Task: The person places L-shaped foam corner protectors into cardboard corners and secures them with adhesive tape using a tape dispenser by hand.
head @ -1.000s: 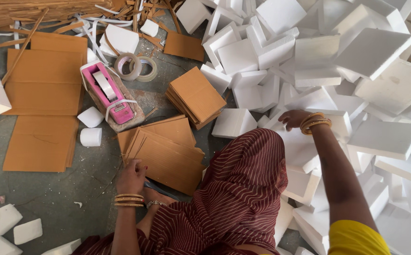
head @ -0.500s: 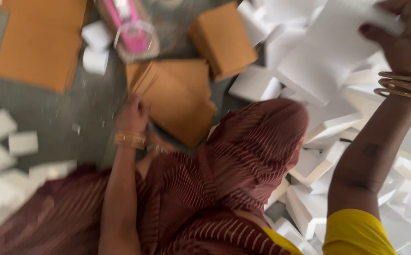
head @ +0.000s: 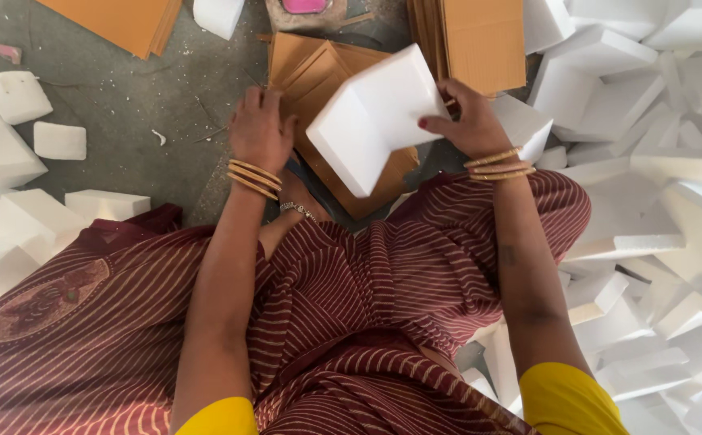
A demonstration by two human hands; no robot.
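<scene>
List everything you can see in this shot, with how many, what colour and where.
foam block: one, white, L-shaped, held in the right hand at centre.
flattened cartons: a stack, brown, on the floor under the left hand.
upright cartons: a bundle, brown, top centre-right.
cardboard sheets: a few, orange-brown, top left.
loose foam pieces: several, white, on the grey floor at left.
foam pile: many, white, right side.
pink tool: one, top edge, mostly cut off.
left hand: resting on the flattened cartons.
right hand: gripping the foam block.
</scene>
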